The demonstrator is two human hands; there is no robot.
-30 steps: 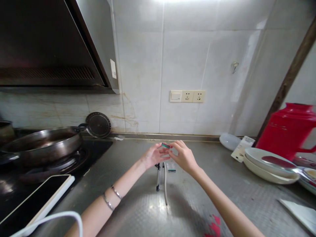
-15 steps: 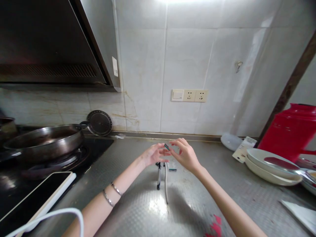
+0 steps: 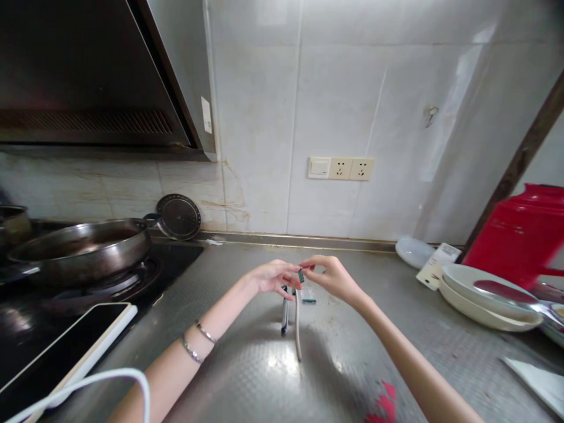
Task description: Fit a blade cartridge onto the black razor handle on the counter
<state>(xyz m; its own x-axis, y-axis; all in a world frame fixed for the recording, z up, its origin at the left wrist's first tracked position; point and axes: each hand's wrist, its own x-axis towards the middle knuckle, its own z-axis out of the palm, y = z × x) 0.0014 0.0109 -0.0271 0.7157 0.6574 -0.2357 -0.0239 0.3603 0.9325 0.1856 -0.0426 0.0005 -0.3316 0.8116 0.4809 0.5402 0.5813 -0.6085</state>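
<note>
Between my two hands, over the steel counter, is a small green piece point(image 3: 301, 275) that looks like a circuit board. The fingertips of my right hand point(image 3: 328, 275) pinch it from the right. My left hand point(image 3: 275, 278) has its fingers apart, with fingertips right beside the piece's left edge. Below the hands, a dark, slim tool point(image 3: 284, 317) and a pale grey cable point(image 3: 298, 332) lie on the counter. A second small green-edged piece point(image 3: 309, 301) rests just right of the cable's top end.
On the left, a steel pan point(image 3: 83, 249) sits on the stove, with a white-edged device point(image 3: 83, 352) and white cord point(image 3: 127, 373) in front. Stacked dishes point(image 3: 484, 305), a card point(image 3: 437, 267) and a red jug point(image 3: 515, 235) stand at right. Wall sockets point(image 3: 351, 169) are behind.
The small green piece has turned more upright and moved slightly lower. My right fingers have closed in on it, and my left fingers have shifted slightly right.
</note>
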